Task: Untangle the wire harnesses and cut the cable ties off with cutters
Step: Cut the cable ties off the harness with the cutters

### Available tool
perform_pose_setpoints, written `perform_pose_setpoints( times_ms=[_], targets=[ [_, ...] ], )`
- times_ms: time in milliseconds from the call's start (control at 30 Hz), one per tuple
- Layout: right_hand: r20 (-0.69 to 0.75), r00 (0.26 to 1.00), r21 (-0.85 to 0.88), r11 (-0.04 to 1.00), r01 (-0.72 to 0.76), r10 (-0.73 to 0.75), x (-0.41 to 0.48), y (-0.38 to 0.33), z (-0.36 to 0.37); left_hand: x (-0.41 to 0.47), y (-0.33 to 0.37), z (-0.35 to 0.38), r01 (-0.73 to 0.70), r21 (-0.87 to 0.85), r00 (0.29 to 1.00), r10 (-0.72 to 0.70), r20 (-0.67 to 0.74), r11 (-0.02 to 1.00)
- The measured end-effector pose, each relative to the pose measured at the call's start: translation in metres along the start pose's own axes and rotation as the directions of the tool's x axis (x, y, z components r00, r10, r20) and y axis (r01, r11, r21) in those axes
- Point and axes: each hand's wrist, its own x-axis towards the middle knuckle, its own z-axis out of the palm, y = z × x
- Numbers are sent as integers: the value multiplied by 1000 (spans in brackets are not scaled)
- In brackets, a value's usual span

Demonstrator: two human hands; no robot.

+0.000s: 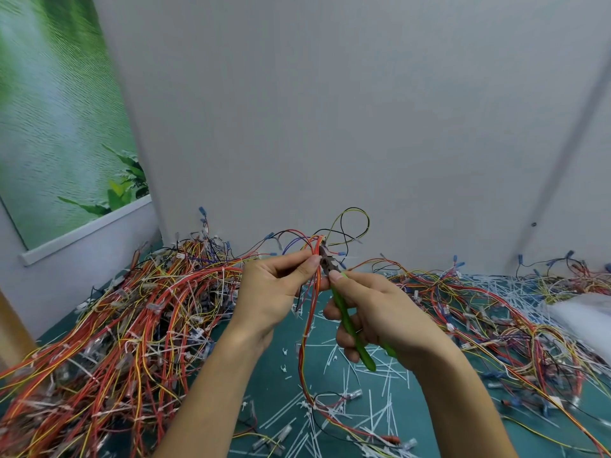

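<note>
Left hand [274,292] pinches red-orange harness [305,325]; right hand [380,322] grips green-handled cutters [350,322]

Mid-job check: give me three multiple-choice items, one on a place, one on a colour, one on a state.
1. Where is the head of the cutters? A) set down, out of both hands B) against the harness at the left hand C) behind the right wrist
2. What colour are the handles of the cutters? A) red B) black C) green
3. What is the left hand doing? A) pinching the harness B) open and idle C) holding the cutters
Answers: 1 B, the head sits at the harness beside the left hand; 2 C, green handles show in the right hand; 3 A, thumb and fingers close on the harness.
</note>
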Motion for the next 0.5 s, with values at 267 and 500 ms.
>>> perform_pose_setpoints(
  times_ms=[267,500],
  targets=[
    [14,1000,49,999,-13,12,0,0,3,-1,-4,3,-55,-2,998,55,16,998],
    [-24,1000,-28,1000,-5,5,-2,-3,8,1,-16,6,-176,98,983,180,-40,980]
  ],
)
